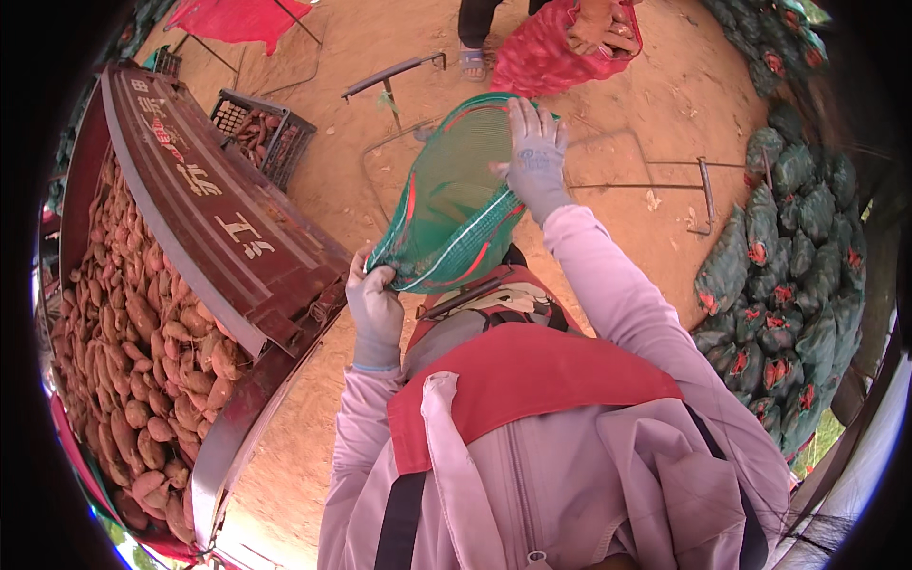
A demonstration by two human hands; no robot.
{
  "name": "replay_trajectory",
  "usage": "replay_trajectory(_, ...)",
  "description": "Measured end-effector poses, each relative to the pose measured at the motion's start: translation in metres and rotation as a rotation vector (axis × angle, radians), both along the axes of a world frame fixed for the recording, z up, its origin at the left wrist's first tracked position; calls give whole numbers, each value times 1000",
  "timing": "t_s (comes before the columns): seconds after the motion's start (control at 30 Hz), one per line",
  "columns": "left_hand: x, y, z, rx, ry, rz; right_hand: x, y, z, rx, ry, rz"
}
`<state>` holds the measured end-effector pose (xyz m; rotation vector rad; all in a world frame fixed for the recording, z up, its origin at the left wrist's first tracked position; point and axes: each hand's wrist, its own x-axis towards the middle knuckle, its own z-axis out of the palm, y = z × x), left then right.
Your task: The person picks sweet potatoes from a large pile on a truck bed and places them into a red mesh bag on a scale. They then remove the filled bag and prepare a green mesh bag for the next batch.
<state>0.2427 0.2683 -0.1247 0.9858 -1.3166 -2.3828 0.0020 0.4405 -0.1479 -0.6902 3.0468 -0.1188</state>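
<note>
A green mesh bag (456, 185) with red stripes and a white-stitched hem is spread in front of my lap, its mouth edge facing me. My left hand (374, 303), in a grey work glove, pinches the bag's near left corner between thumb and fingers. My right hand (534, 149), gloved alike, lies on the bag's far right edge with fingers extended and spread a little; whether it grips the mesh is not clear. Below the bag a metal bar (463, 298) crosses near my knees.
Sweet potatoes (157, 356) fill a red truck bed (206, 185) at the left, beside a black plastic crate (288, 146). Filled green mesh bags (798, 285) are piled at the right. Metal frames (702, 185) stand on the dirt floor. Ahead, another person's hand (595, 21) is at a red mesh bag (556, 64).
</note>
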Motion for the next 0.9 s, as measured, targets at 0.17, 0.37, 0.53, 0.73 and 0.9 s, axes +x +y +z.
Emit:
replay_trajectory(0.17, 28, -6, -4, -75, -97, 75, -53, -15, -37, 8, -22, 118)
replay_trajectory(0.37, 53, 11, -12, -60, -216, 30, -82, -41, -73, -104, -449, 337)
replay_trajectory(0.53, 45, 19, -35, -843, -909, 180, -87, -41, -80, -630, -740, 216)
replay_trajectory(0.73, -106, 31, 6, -1459, -631, -220, -66, -44, -39, -775, -1094, 185)
replay_trajectory(0.9, -111, -19, -80, -911, -782, -587, -108, -29, -32, -721, -1132, 118)
